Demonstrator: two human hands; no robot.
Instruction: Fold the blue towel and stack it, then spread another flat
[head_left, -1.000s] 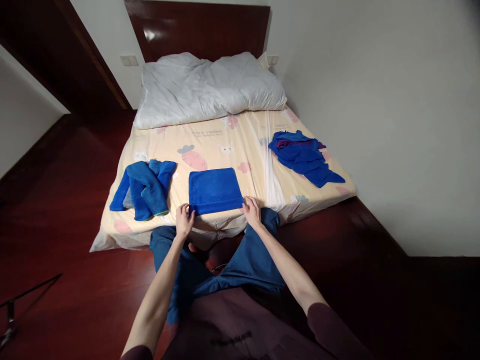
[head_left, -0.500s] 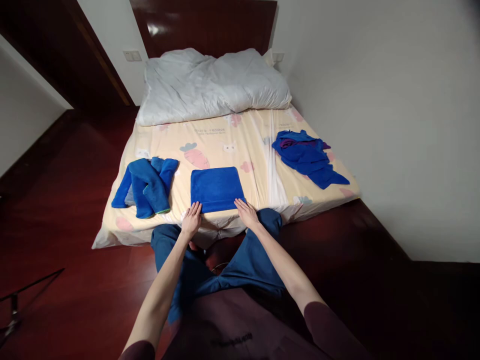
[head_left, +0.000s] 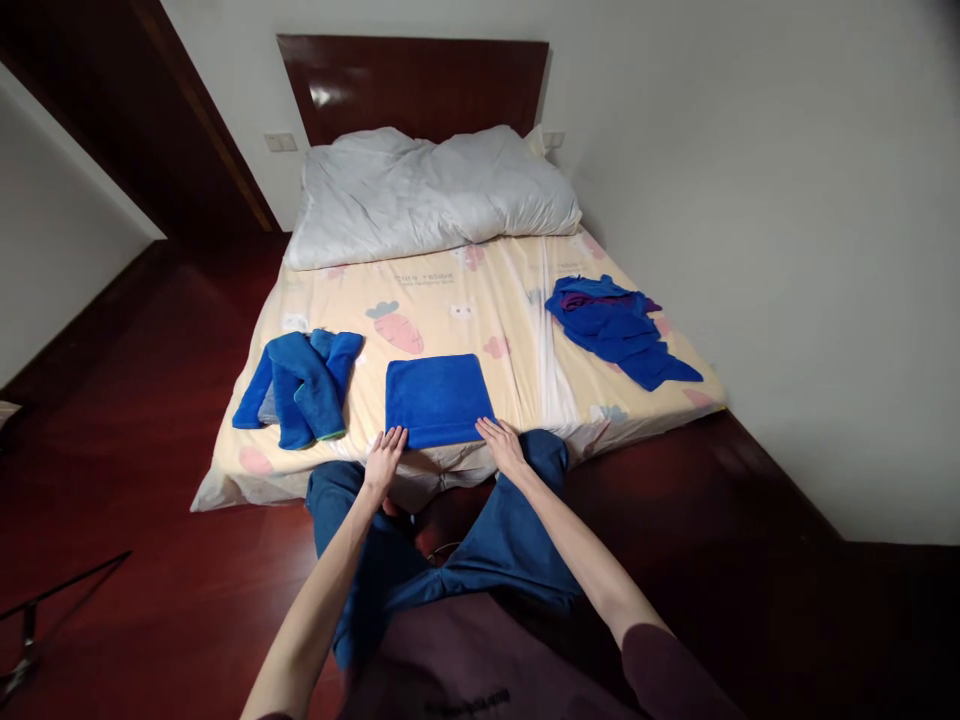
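A blue towel (head_left: 436, 392) lies flat on the near edge of the bed, with a narrow band along its near side. My left hand (head_left: 386, 458) rests on the towel's near left corner, fingers stretched forward. At the near right corner, my right hand (head_left: 501, 445) touches the cloth with its fingers extended and flat. The thumbs and whatever lies under the fingertips are hidden. To the left is a loose stack of rolled blue towels (head_left: 306, 385), some darker and teal-tinged. A crumpled heap of blue cloths (head_left: 615, 325) with a purple piece among them sits on the right.
The bed (head_left: 517, 330) has a cream sheet with carrot and rabbit prints. A pale grey quilt (head_left: 435, 190) is bunched near the dark wooden headboard (head_left: 420, 85). A wall stands along the right side. A thin black stand leg (head_left: 67, 580) is on the floor at lower left.
The camera view has tilted up slightly, so the bed and everything on it sit lower in the picture. Both hands remain at the towel's near corners, with little visible change.
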